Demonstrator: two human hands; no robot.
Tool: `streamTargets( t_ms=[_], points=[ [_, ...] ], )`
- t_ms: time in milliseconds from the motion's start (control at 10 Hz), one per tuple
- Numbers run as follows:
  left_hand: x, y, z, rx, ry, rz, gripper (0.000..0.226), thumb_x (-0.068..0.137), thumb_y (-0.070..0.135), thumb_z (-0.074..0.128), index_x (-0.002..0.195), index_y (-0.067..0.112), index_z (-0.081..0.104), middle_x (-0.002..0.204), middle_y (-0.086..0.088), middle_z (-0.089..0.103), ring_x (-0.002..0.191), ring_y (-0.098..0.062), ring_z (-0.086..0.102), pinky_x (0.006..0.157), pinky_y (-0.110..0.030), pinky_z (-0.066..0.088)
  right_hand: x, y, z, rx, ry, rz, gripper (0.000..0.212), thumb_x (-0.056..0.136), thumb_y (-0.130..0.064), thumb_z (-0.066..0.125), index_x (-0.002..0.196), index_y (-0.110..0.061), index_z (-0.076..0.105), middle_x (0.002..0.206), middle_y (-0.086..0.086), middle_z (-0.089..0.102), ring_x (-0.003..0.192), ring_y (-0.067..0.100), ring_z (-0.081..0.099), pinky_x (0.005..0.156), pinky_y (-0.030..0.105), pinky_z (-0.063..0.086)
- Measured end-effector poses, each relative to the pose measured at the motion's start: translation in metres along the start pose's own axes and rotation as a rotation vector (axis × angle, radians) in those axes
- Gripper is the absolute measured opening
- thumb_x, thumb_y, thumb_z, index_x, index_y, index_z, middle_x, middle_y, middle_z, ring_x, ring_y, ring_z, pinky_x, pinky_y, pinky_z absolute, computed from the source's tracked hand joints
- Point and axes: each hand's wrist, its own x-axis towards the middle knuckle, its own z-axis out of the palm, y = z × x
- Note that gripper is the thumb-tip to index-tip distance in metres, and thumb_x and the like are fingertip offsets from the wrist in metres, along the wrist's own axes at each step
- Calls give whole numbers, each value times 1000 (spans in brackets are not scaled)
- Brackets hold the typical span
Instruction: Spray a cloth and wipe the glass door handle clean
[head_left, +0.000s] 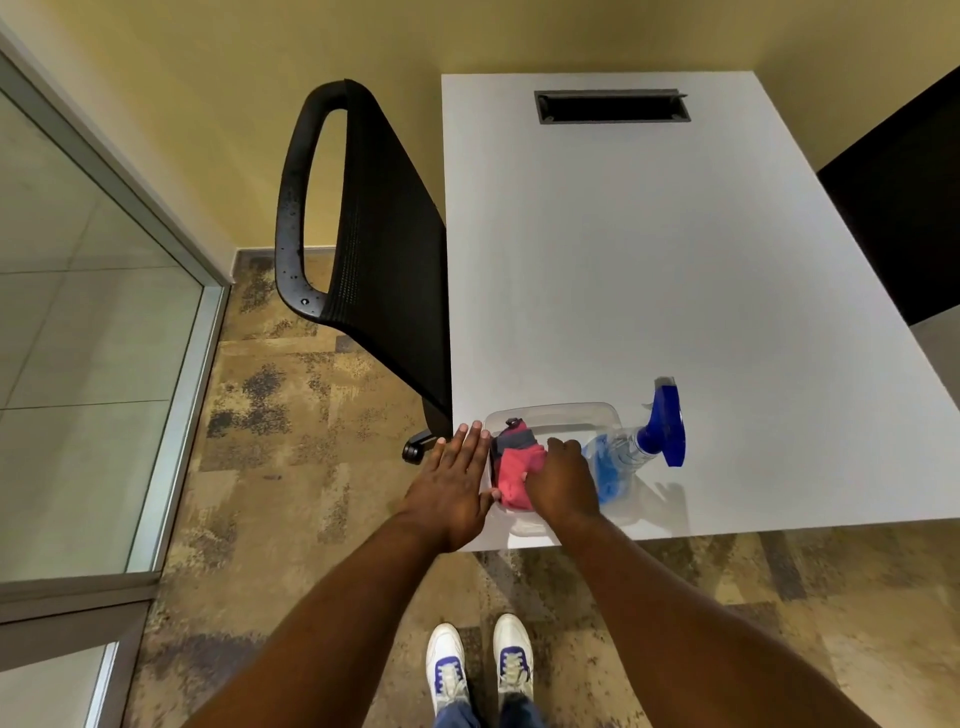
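Right hand (563, 480) is down in the clear plastic tub (558, 413) at the near corner of the white table (675, 260), fingers closed on the pink cloth (517, 470). Left hand (454, 486) lies flat and open against the tub's left side. Spray bottle (641, 447) lies tipped over just right of the tub, blue trigger head pointing away
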Motion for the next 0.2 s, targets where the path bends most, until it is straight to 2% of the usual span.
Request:
streamTargets(
  t_ms=[100, 200],
  points=[
    [-3, 3, -5, 18, 7, -8, 79, 105, 60, 12, 160, 14, -22, 166, -7, -30, 155, -23, -27, 130, -46, -5, -9, 3, -3, 6, 23, -66, 67, 95, -35, 64, 151, -11, 37, 154, 14, 44, 141, 29, 44, 117, 36, 38],
    [-13, 8, -12, 13, 59, -3, 78, 106, 60, 11, 157, 14, -25, 165, -7, -31, 154, -23, -28, 130, -44, -7, -22, 5, -4, -241, 91, -241, 80, 100, -56, 46, 161, -17, 11, 171, 9, 13, 157, 29, 15, 126, 42, 22]
  ],
)
